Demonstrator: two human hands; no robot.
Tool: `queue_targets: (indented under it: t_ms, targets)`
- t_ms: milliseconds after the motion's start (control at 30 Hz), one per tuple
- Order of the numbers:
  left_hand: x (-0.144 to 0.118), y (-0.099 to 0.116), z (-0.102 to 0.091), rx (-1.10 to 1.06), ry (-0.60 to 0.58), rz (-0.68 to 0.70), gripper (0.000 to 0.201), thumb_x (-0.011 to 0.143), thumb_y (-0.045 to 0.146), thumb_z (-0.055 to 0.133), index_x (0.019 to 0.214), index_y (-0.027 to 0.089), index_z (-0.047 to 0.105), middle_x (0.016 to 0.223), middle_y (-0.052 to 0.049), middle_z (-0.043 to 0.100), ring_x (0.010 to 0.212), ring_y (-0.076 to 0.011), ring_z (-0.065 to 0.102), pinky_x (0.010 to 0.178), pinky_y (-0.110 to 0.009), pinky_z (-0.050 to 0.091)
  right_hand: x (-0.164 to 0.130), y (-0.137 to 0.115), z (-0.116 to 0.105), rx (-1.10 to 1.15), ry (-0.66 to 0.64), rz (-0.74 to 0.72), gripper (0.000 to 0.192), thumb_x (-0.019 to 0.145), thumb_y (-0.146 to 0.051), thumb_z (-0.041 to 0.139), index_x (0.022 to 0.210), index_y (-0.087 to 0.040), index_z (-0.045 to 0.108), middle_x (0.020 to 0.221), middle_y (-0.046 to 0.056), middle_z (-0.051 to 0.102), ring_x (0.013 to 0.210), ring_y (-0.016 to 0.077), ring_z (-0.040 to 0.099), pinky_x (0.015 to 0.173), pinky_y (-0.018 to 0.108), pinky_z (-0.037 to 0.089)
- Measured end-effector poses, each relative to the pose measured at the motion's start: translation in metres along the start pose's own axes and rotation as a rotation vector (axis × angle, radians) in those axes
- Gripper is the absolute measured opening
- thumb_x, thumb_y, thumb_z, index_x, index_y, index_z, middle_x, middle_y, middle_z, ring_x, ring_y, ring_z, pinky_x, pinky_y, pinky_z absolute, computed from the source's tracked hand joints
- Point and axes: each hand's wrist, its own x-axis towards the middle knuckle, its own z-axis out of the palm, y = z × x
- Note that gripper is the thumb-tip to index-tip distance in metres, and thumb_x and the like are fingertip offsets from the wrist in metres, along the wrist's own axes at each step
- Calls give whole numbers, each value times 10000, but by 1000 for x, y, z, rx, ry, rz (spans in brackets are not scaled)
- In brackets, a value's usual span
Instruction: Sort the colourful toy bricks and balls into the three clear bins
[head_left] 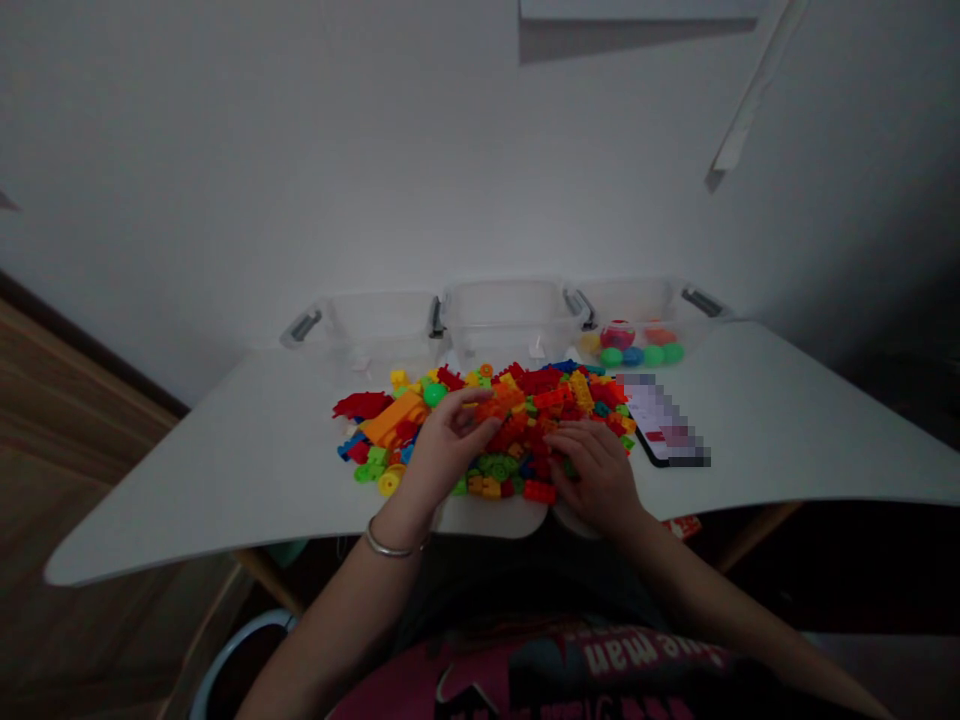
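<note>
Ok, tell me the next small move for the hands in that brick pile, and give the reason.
Probably lift the left hand with the orange plastic brick at its fingers clear of the heap of coloured plastic bricks; the three clear plastic bins stand just behind, and the right hand rests flat on the pile.

Heap of small plastic building blocks (525, 415), red, orange, yellow, green, blue, spread loose mid-table near front edge, just before three clear bins.
</note>
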Motion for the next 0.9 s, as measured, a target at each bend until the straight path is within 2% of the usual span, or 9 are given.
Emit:
queue_targets:
  t_ms: [67, 167, 267, 400, 500, 567, 700, 900]
  targets:
    - [7, 2, -8, -19, 62, 7, 396, 753, 380, 714, 1092, 195, 627, 1154, -93, 684, 1023, -211, 673, 879, -368, 581, -1, 0, 1, -21, -1, -12, 234, 873, -172, 572, 1081, -251, 646, 1036, 52, 724, 1026, 239, 632, 977, 456, 472]
    - [22, 5, -23, -67, 150, 7, 417, 764, 433, 706, 1095, 194, 622, 1023, -63, 705, 897, -191, 694, 830, -372, 596, -1, 0, 1, -9, -16, 33, 233, 872, -185, 567, 1076, -254, 657, 1055, 48, 724, 1053, 244, 621, 1007, 468, 447]
    - [43, 9, -43, -99, 310, 72, 393, 754, 432, 706, 1065, 207, 620, 1020, -50, 691, 860, -171, 689, 786, -343, 604, -2, 1, 2, 16, -18, 85, 221, 872, -185, 557, 1060, -249, 655, 1049, 49, 719, 1061, 247, 613, 1022, 475, 433]
    - [75, 13, -71, 21, 494, 192, 331, 767, 343, 676, 1058, 192, 628, 1131, -73, 671, 921, -158, 670, 820, -305, 586, -4, 3, 1, 14, 0, 112, 205, 873, -181, 557, 1050, -236, 644, 1039, 58, 710, 1075, 252, 607, 1042, 488, 409]
    - [97, 12, -88, 203, 567, 257, 313, 784, 268, 638, 1083, 175, 637, 1149, -86, 676, 976, -163, 653, 885, -308, 560, -3, 3, 0, 9, 23, 119, 186, 875, -180, 558, 1028, -234, 648, 1039, 59, 716, 1079, 252, 608, 1051, 495, 398]
    - [109, 8, -96, 273, 587, 265, 286, 778, 214, 607, 1056, 162, 647, 1109, -81, 688, 976, -166, 653, 901, -317, 550, -2, 3, 0, 10, 36, 129, 179, 875, -177, 556, 1014, -236, 651, 1034, 56, 720, 1079, 250, 609, 1054, 497, 395]
    - [123, 2, -103, 344, 547, 212, 300, 743, 140, 592, 1040, 154, 639, 1059, -77, 693, 942, -167, 659, 918, -329, 535, -2, 4, -1, 12, 44, 134, 185, 878, -177, 551, 1023, -247, 643, 1031, 45, 720, 1071, 250, 614, 1058, 503, 390]
    - [127, -1, -104, 626, 471, 127, 621, 691, 89, 620, 1290, 205, 505, 1187, -93, 652, 925, -181, 654, 903, -352, 517, -2, 5, 0, 1, 64, 117, 194, 873, -171, 548, 1031, -244, 634, 1013, 49, 721, 1058, 256, 620, 1041, 507, 408]
